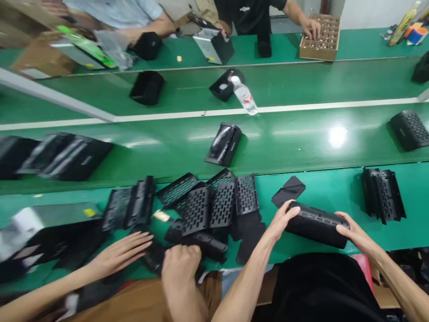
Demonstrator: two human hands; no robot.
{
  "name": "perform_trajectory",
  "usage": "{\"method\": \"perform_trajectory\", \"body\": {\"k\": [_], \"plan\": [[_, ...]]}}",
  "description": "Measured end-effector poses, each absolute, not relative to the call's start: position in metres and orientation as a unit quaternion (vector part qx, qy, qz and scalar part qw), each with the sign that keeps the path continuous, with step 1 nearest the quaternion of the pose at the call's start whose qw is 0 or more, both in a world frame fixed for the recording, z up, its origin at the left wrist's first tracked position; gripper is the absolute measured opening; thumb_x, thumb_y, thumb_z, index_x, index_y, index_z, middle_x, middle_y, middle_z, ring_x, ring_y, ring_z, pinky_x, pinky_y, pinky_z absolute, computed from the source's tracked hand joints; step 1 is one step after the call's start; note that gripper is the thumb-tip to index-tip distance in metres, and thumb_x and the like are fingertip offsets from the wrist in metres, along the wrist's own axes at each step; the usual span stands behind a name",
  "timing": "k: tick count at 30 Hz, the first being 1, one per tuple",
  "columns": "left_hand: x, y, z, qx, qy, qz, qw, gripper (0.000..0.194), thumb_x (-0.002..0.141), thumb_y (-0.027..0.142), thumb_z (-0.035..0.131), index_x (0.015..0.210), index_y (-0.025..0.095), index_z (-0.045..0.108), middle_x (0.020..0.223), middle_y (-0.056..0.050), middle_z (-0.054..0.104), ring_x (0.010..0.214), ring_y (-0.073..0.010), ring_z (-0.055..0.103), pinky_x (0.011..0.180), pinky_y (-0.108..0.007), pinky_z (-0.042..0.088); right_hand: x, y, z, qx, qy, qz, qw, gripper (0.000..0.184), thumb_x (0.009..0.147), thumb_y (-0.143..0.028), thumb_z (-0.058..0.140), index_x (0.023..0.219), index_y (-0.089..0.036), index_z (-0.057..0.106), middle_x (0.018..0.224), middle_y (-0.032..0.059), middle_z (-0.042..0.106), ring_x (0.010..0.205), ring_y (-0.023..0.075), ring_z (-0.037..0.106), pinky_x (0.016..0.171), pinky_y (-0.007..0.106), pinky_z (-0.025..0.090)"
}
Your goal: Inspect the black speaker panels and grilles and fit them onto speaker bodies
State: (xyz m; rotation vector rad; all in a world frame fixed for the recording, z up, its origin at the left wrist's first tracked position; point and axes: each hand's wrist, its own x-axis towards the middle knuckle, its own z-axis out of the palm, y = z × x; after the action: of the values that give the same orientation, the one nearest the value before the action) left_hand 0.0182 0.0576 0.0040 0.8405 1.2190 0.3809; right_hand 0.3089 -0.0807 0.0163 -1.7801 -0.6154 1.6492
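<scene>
A long black plastic housing [317,226] with a slotted top edge is held just over the green bench between my two hands. My left hand [283,219] grips its left end, thumb along the upper edge. On the other end, my right hand [357,232] has its fingers closed around the corner. Dark flat sheets [288,191] lie just behind the housing. To the left are several black perforated panels [223,203], heaped and overlapping. A stack of similar slotted panels [384,195] stands to the right of my hands.
At my left, a co-worker's hands [181,268] work over dark parts. On the green belt ahead sit a black housing [224,144] and a slotted unit [409,129]. A water bottle [245,96] stands by the white divider. Across, people handle boxes and a partitioned carton [320,38].
</scene>
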Motion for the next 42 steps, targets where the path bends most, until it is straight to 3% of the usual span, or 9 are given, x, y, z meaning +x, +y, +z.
{"method": "perform_trajectory", "body": {"k": [4, 7, 12, 17, 21, 25, 31, 37, 42], "plan": [[0.012, 0.077, -0.003, 0.266, 0.566, 0.230, 0.746, 0.079, 0.080, 0.076, 0.072, 0.140, 0.025, 0.069, 0.140, -0.014, 0.070, 0.119, -0.0338, 0.069, 0.088, -0.041, 0.062, 0.302, -0.049, 0.014, -0.668, -0.154, 0.633, 0.360, 0.085, 0.054, -0.072, 0.097, 0.119, -0.023, 0.072, 0.115, 0.0101, 0.074, 0.106, 0.0331, 0.068, 0.097, 0.047, 0.056], [0.015, 0.096, -0.003, 0.187, 0.591, 0.331, 0.711, 0.074, 0.084, 0.074, 0.068, 0.135, 0.021, 0.068, 0.132, -0.017, 0.071, 0.094, -0.0250, 0.072, 0.065, -0.032, 0.062, 0.307, 0.016, 0.006, -0.669, -0.121, 0.614, 0.401, 0.082, 0.058, -0.083, 0.089, 0.111, -0.024, 0.068, 0.103, 0.0093, 0.074, 0.090, 0.0293, 0.070, 0.079, 0.047, 0.062], [0.028, 0.086, -0.010, 0.238, 0.627, 0.321, 0.668, 0.067, 0.069, 0.068, 0.085, 0.111, 0.017, 0.075, 0.117, -0.015, 0.075, 0.091, -0.0222, 0.072, 0.063, -0.027, 0.061, 0.328, 0.163, -0.015, -0.685, -0.139, 0.555, 0.451, 0.067, 0.087, -0.089, 0.057, 0.102, -0.024, 0.057, 0.082, 0.0055, 0.067, 0.072, 0.0221, 0.068, 0.075, 0.047, 0.066], [0.032, 0.052, -0.037, 0.298, 0.642, 0.275, 0.651, 0.067, 0.071, 0.072, 0.081, 0.111, 0.018, 0.077, 0.113, -0.014, 0.077, 0.103, -0.0284, 0.073, 0.070, -0.031, 0.063, 0.352, 0.229, -0.020, -0.742, -0.187, 0.474, 0.436, 0.069, 0.093, -0.085, 0.053, 0.108, -0.018, 0.059, 0.072, 0.0006, 0.063, 0.066, 0.0183, 0.066, 0.069, 0.037, 0.062], [0.027, 0.046, -0.052, 0.284, 0.643, 0.226, 0.674, 0.068, 0.070, 0.068, 0.083, 0.118, 0.020, 0.075, 0.121, -0.015, 0.076, 0.114, -0.0335, 0.073, 0.075, -0.034, 0.065, 0.359, 0.186, -0.002, -0.795, -0.256, 0.381, 0.396, 0.059, 0.089, -0.073, 0.068, 0.109, -0.018, 0.066, 0.073, -0.0001, 0.067, 0.069, 0.0185, 0.067, 0.074, 0.035, 0.060], [0.028, 0.046, -0.056, 0.287, 0.636, 0.210, 0.684, 0.069, 0.069, 0.068, 0.083, 0.118, 0.020, 0.074, 0.122, -0.017, 0.075, 0.110, -0.0337, 0.074, 0.072, -0.035, 0.066, 0.372, 0.079, 0.035, -0.838, -0.314, 0.264, 0.361, 0.042, 0.081, -0.063, 0.073, 0.096, -0.024, 0.074, 0.091, 0.0050, 0.076, 0.089, 0.0243, 0.070, 0.091, 0.037, 0.055], [0.037, 0.048, -0.054, 0.295, 0.639, 0.243, 0.667, 0.071, 0.060, 0.069, 0.084, 0.108, 0.017, 0.072, 0.107, -0.014, 0.074, 0.093, -0.0271, 0.073, 0.063, -0.031, 0.062, 0.418, -0.048, 0.060, -0.894, -0.312, 0.143, 0.287, 0.047, 0.066, -0.065, 0.075, 0.087, -0.023, 0.077, 0.081, 0.0083, 0.076, 0.072, 0.0273, 0.067, 0.078, 0.043, 0.054], [0.036, 0.045, -0.044, 0.293, 0.643, 0.272, 0.653, 0.066, 0.064, 0.064, 0.080, 0.109, 0.017, 0.069, 0.102, -0.011, 0.072, 0.076, -0.0177, 0.069, 0.053, -0.024, 0.054, 0.400, -0.072, 0.081, -0.882, -0.360, 0.086, 0.290, 0.047, 0.085, -0.065, 0.062, 0.092, -0.022, 0.078, 0.084, 0.0098, 0.077, 0.072, 0.0258, 0.067, 0.075, 0.040, 0.055], [0.025, 0.039, -0.049, 0.277, 0.666, 0.308, 0.620, 0.054, 0.077, 0.057, 0.073, 0.113, 0.016, 0.067, 0.102, -0.010, 0.073, 0.064, -0.0107, 0.064, 0.049, -0.019, 0.048, 0.322, -0.080, 0.047, -0.742, -0.594, 0.244, 0.194, 0.029, 0.094, -0.051, 0.060, 0.090, -0.029, 0.079, 0.086, 0.0098, 0.075, 0.081, 0.0283, 0.070, 0.078, 0.040, 0.055]]}}
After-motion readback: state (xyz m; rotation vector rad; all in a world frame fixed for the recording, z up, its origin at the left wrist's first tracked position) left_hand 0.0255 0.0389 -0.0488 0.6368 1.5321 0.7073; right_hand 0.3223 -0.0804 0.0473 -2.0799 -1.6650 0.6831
